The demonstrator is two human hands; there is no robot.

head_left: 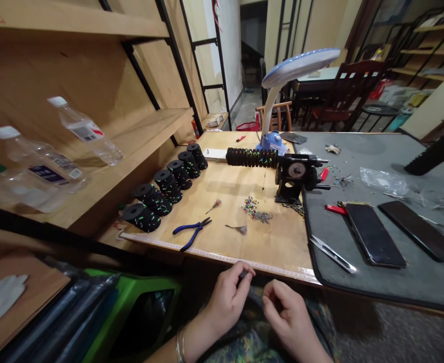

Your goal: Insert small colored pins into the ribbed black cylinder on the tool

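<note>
Both of my hands are low, just below the front edge of the wooden table [229, 191]. My left hand [227, 297] is curled, its thumb and fingertips pinched on something small and dark that I cannot make out. My right hand [288, 310] is closed in a loose fist beside it, a short gap apart; what it holds, if anything, is hidden. A measuring tape [214, 255] runs along the table edge just above them. Blue-handled pliers [191, 231] and a pile of small coloured beads [255, 209] lie on the table beyond.
Several black spools [167, 184] line the table's left side. A black winding device [293, 176] with a wrapped rod, a blue desk lamp [282, 85], snips [331, 253], two phones [375, 234] on a grey mat, bottles [86, 131] on the left shelf, a green bag [131, 302].
</note>
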